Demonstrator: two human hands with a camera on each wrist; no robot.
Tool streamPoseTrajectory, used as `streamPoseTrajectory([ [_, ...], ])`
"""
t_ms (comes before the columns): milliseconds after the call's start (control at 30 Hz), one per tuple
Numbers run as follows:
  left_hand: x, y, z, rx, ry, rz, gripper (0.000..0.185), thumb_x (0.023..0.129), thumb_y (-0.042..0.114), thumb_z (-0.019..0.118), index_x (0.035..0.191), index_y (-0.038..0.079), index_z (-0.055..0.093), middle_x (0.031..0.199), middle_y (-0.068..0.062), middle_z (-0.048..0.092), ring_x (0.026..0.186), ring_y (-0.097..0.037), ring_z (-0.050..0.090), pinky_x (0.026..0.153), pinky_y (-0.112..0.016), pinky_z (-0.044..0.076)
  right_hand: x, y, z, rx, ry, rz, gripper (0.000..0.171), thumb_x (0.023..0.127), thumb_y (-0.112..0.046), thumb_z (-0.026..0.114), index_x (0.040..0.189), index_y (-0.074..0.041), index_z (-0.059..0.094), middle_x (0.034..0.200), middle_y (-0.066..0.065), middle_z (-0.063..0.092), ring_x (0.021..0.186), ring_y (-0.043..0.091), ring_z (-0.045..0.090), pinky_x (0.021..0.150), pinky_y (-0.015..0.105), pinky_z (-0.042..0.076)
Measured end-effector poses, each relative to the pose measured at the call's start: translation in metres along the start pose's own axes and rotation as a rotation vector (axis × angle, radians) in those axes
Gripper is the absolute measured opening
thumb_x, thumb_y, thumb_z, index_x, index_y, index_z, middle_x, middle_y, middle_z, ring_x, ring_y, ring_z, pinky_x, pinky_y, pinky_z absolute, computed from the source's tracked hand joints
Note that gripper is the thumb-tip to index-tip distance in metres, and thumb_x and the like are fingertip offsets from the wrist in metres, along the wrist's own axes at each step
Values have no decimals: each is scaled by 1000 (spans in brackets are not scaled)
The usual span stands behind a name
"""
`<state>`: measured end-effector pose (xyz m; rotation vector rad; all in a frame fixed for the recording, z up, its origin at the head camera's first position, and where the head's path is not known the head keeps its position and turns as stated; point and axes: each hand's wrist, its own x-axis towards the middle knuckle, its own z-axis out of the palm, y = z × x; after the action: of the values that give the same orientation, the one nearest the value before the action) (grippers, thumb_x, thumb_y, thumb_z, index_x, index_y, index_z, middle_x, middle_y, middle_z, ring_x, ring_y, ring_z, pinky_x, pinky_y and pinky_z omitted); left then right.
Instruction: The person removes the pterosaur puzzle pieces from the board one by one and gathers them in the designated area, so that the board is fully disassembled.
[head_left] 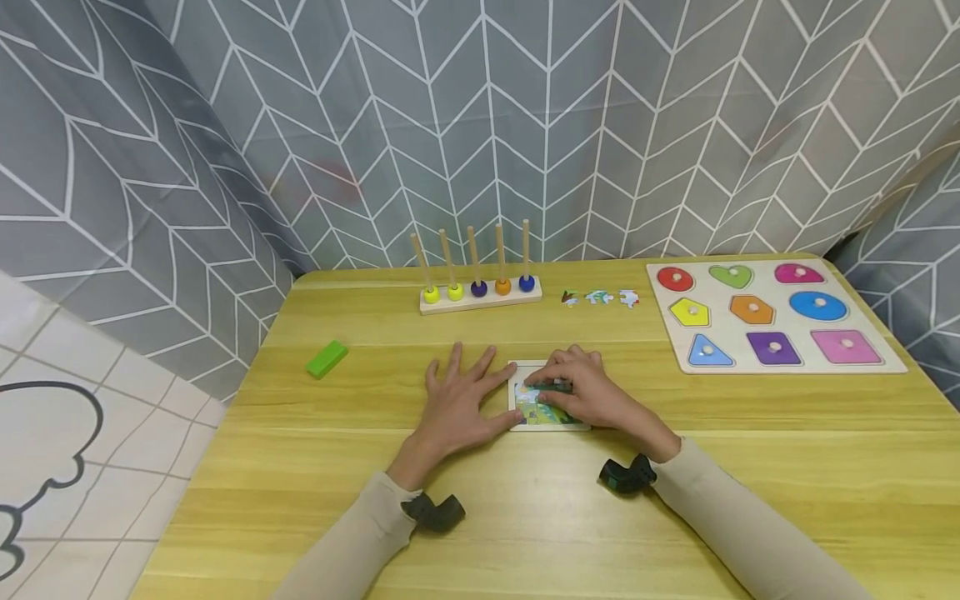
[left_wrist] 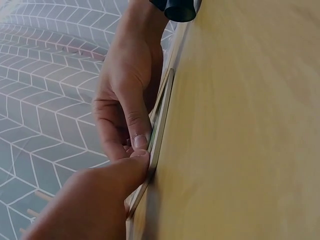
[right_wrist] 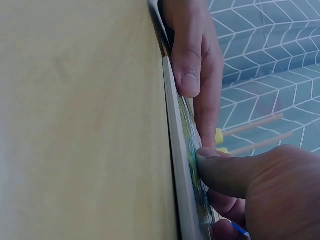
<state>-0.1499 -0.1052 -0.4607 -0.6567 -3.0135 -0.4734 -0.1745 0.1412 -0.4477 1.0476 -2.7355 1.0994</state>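
Yellow wood counter (head_left: 675, 467), small picture puzzle (head_left: 546, 414) lying flat near the middle, between both hands. Left hand (head_left: 457, 400) is spread w/ straight fingers flat on the counter, its thumb side against the puzzle's left edge; the left wrist view shows that thumb (left_wrist: 120, 175) touching the thin board's edge (left_wrist: 159, 135). Right hand (head_left: 588, 387) lies on top of the puzzle, fingers bent over a dark green piece (head_left: 553, 387); whether it pinches the piece or just presses it down, I can't tell. From the right wrist view the thumb (right_wrist: 225, 172) presses on the printed face (right_wrist: 192, 165).

Farther back: peg rack (head_left: 480, 292) w/ five rods and a coloured bead on each, three loose puzzle bits (head_left: 600, 297) in a row just right of it, and a shape board (head_left: 772, 317) w/ nine coloured knob pieces at the right. Green block (head_left: 327, 358) sits alone at the left, well apart.

Risks, as I judge them: board is thin and light, so a hard push from the right hand could slide it if the left eases off its edge. A piece pressed in crooked could jam or pop neighbouring pieces up. Right hand covers most of the picture, so alignment is hard to check.
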Motion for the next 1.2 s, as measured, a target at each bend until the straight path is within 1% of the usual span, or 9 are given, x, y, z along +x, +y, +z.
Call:
streamPoseTrajectory([
  [233, 0, 0, 0, -4, 2, -16, 75, 88, 78, 51, 154, 43, 41, 169, 3, 25, 156, -50, 6, 115, -78, 2, 0, 1, 0, 7, 9, 3, 24, 89, -16, 78, 112, -21, 77, 91, -4, 68, 88, 15, 47, 77, 37, 21],
  [433, 0, 1, 0, -5, -1, -25, 75, 87, 78, 51, 153, 43, 42, 169, 3, 26, 156, -50, 5, 115, -78, 2, -1, 1, 1, 21, 20, 5, 25, 88, -14, 79, 112, -22, 76, 90, -4, 67, 87, 15, 47, 77, 36, 21],
  [767, -1, 2, 0, -24, -2, -15, 75, 87, 77, 52, 153, 43, 43, 169, 3, 25, 156, -51, 4, 116, -76, 3, -2, -2, 1, 42, 33, -9, 25, 87, -11, 79, 111, -19, 75, 95, -1, 70, 87, 16, 48, 77, 36, 22],
  [967, -2, 2, -1, -38, 0, -6, 75, 87, 76, 54, 153, 42, 44, 169, 2, 27, 156, -51, 5, 116, -76, 3, -2, -3, 1, 83, 48, -23, 20, 88, -12, 78, 107, -20, 75, 92, -5, 72, 86, 17, 49, 79, 38, 21],
  [1200, -3, 1, -1, -26, 8, 2, 74, 87, 75, 54, 153, 42, 44, 169, 1, 28, 155, -53, 7, 116, -76, 5, -1, -3, 3, 112, 50, -26, 15, 90, -14, 77, 103, -20, 75, 88, -8, 73, 83, 15, 49, 81, 39, 20],
])
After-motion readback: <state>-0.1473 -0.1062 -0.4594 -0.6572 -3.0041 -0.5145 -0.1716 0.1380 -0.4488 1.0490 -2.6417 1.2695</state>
